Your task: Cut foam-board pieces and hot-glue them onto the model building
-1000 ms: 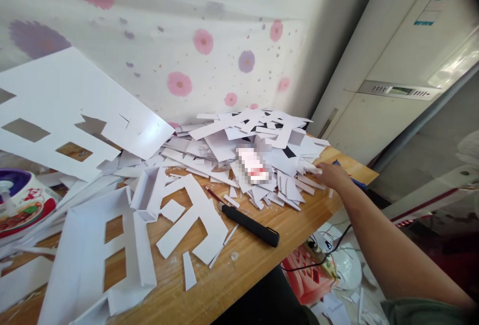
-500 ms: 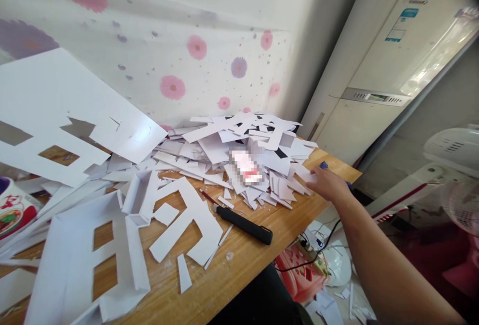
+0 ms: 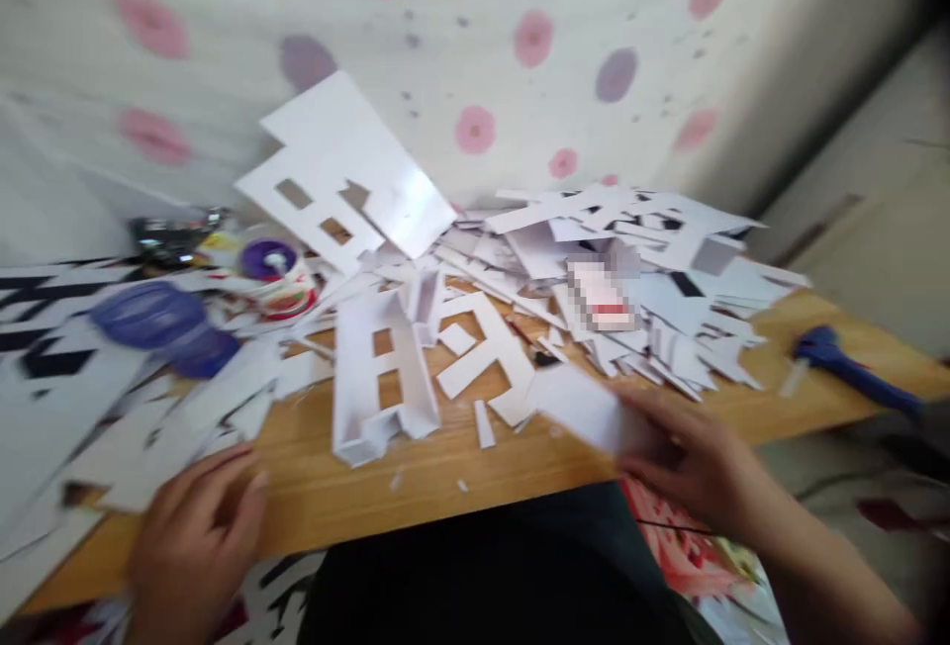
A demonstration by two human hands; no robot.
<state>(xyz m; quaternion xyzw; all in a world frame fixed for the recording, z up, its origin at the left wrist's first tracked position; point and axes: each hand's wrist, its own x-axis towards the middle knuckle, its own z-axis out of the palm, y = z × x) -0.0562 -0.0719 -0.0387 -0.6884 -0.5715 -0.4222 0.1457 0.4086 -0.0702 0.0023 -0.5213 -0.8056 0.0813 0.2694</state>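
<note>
My right hand (image 3: 679, 442) grips a flat white piece (image 3: 575, 406) by its right end, above the front edge of the wooden table (image 3: 416, 502). Fingers slightly apart, my left hand (image 3: 200, 526) rests at the table's front edge on the left and holds nothing. Between the hands stands a white walled box shape with rectangular openings (image 3: 348, 368). Right of it lie a white cut-out frame (image 3: 501, 343) and a small white strip (image 3: 484, 424).
Many white offcuts (image 3: 668, 220) are heaped at the back right, around a blurred phone-like object (image 3: 600, 297). A blue-handled tool (image 3: 853, 368) lies far right. On the left are a tub (image 3: 286, 279) and a purple-blue object (image 3: 167, 319).
The view has swung left, bringing my left hand into sight. My right hand has come back from the table's right end and now holds a white piece.
</note>
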